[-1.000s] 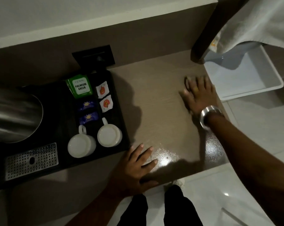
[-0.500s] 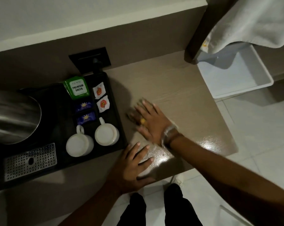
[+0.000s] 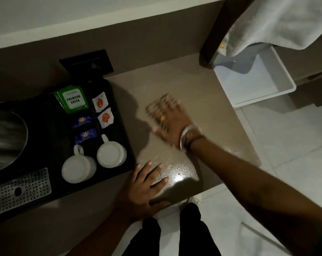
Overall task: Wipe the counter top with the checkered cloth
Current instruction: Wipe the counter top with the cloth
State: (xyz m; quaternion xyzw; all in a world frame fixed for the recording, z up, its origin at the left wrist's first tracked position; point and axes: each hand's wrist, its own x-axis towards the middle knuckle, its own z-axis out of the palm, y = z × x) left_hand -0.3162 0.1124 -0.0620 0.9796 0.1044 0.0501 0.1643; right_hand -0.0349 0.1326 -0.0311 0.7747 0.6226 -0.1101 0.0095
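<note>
A bench (image 3: 202, 89) runs along a wall, seen from above. On its left part sits a tray (image 3: 119, 100). Within the tray, two cups (image 3: 79, 169) stand side by side at the near edge, sachets (image 3: 101, 103) lie behind them, a kettle (image 3: 6, 137) stands at the far left, and a perforated grille (image 3: 19, 189) lies before the kettle. A wall socket (image 3: 86, 61) sits behind the tray. Right of the tray, the right hand (image 3: 170, 124) lies flat on a cloth (image 3: 159, 104) at mid-bench. The left hand (image 3: 143, 185) rests flat at the near edge, just beside the tray's corner. A bin (image 3: 256, 80) stands on the floor to the right of the bench, with a towel (image 3: 286, 21) hanging above it.
</note>
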